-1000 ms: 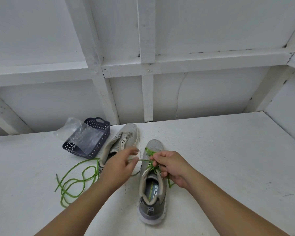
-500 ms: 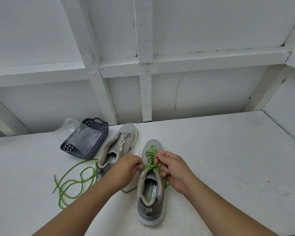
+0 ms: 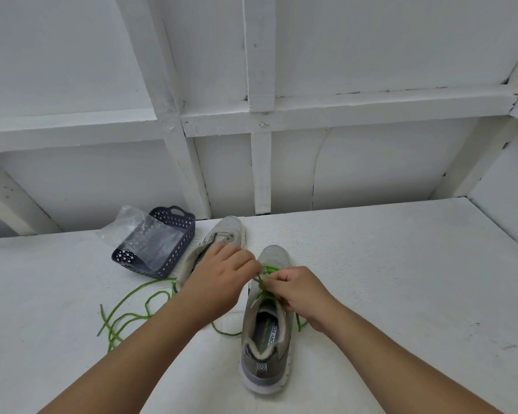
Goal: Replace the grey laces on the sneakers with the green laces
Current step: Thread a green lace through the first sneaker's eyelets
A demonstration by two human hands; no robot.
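Note:
A grey sneaker [image 3: 266, 348] stands on the white table, heel toward me, with a green lace [image 3: 269, 268] threaded through its eyelets. My left hand [image 3: 222, 279] and my right hand [image 3: 299, 291] meet over its tongue, each pinching a strand of that lace. The lace's loose ends trail down on both sides of the shoe. A second grey sneaker [image 3: 225, 234] lies behind my left hand, with no lace visible in it and partly hidden. Another green lace [image 3: 126, 318] lies coiled on the table to the left.
A dark blue perforated basket [image 3: 174, 231] with a clear plastic bag [image 3: 141, 234] draped over it sits at the back left. A white framed wall rises right behind the table's far edge. Bare white tabletop [image 3: 401, 279] stretches to the right.
My left hand, which was apart from the right with a taut strand, has closed in toward the right hand over the shoe. Both hands shifted slightly up the lacing.

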